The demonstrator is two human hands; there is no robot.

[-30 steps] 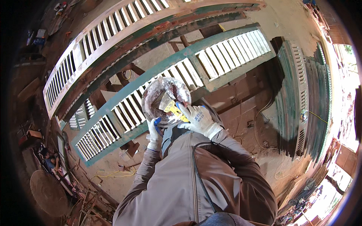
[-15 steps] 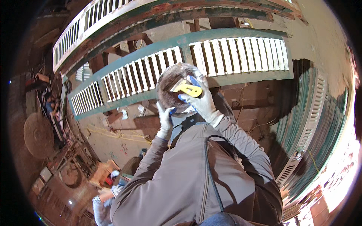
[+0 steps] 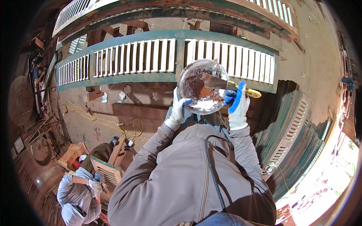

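Note:
My left hand [image 3: 177, 111], in a white and blue work glove, grips the near left rim of a round metal bowl [image 3: 184, 84]. Reddish-brown powder or paste [image 3: 194, 83] lies inside it, with a white patch [image 3: 206, 105] at the near side. In my right hand [image 3: 238, 109], gloved alike, is a putty knife [image 3: 217, 82]. Its wide blade reaches over the bowl, and its yellowish handle points right. A narrow shiny strip [image 3: 214, 67] shows at the bowl's far rim; its kind is unclear. Just beyond the bowl lies a green-framed louvered shutter [image 3: 180, 52] with white slats.
Another louvered panel [image 3: 166, 16] lies farther off. Stacked green shutters [image 3: 301, 147] stand at the right. A yellow cord [image 3: 102, 121] winds over the floor at the left. At the lower left a co-worker [image 3: 81, 188] holds a shutter [image 3: 107, 175].
The view has shifted. My right hand has turned and moved out to the bowl's right, and the putty knife's blade now lies across the bowl. More of the co-worker shows.

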